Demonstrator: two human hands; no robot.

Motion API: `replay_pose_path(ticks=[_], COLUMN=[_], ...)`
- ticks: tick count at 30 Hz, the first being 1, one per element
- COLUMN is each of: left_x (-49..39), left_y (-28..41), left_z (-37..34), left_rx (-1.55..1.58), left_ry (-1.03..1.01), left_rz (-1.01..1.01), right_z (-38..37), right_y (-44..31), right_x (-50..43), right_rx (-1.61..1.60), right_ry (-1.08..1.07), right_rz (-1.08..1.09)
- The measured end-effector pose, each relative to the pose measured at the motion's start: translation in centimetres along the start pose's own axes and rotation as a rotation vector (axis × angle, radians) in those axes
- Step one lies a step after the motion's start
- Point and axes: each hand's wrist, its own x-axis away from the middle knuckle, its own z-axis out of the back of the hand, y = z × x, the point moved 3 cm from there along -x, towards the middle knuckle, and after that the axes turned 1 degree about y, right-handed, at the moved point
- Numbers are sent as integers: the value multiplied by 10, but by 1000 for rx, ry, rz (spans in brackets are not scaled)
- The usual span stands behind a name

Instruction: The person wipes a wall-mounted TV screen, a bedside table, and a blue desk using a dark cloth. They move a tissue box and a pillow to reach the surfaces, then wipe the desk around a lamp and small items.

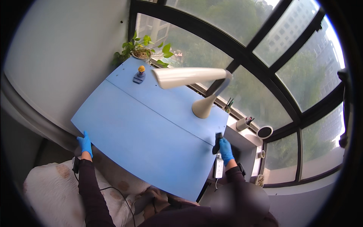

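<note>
My right hand (226, 150), in a blue disposable glove, grips a black elongated object (217, 143) over the right edge of a blue desk (141, 124). What kind of object it is cannot be made out. Just below that hand, a white power strip (218, 167) lies along the desk's side. My left hand (85, 144), gloved the same way, is at the desk's front left edge with thumb and fingers apart, holding nothing. A cream desk lamp (203, 107) stands on the rear right part of the desk, its long head (190, 77) reaching left.
A dark blue stand with a yellow knob (141, 75) sits at the back left, near a potted vine (141, 54). Along the window sill are a pen holder (242, 124) and a round black-faced object (265, 132). A spotted white cover (51, 184) lies at lower left, crossed by a black cable (122, 194).
</note>
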Motion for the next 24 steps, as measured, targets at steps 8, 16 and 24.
replay_pose_path(ticks=[8,16,24], left_x=[212,449,507], left_y=[156,265,271], left_z=[73,113,116], left_rx=[701,827,1202], left_ry=[-695,-1552,-1684], left_rz=[-399,-430,-185], right_z=[4,9,29], right_y=[-133,-189,-180], right_x=[116,191,197], right_rx=[-1567,-1531,-1451], right_ry=[-639,-1063,-1007], right_rz=[-104,-135,181])
